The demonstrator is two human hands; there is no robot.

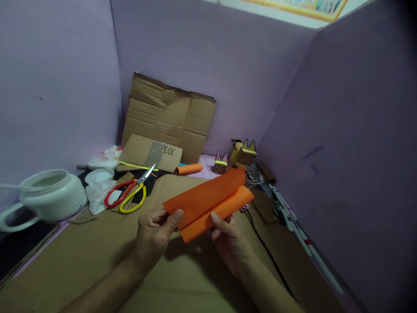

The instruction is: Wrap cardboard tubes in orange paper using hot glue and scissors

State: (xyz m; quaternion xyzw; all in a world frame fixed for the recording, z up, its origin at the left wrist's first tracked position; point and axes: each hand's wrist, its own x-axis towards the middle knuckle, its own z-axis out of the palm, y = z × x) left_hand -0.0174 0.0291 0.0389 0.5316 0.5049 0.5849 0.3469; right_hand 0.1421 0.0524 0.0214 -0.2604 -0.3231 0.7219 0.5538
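Both my hands hold a folded orange sheet (211, 200) a little above the brown cardboard work surface (97, 256). My left hand (156, 232) pinches the sheet's near left corner, thumb on top. My right hand (228, 237) grips the near edge from below, thumb on the lower fold. The sheet slants up and away to the right. Scissors (128, 193) with red and yellow handles lie shut to the left of my left hand.
A white jar with a handle (48, 198) and a white lid (99, 175) stand at left. Cardboard pieces (169, 115) lean on the back wall. An orange roll (189, 168), small paper figures (243, 154) and a black cable (263, 248) lie behind and right.
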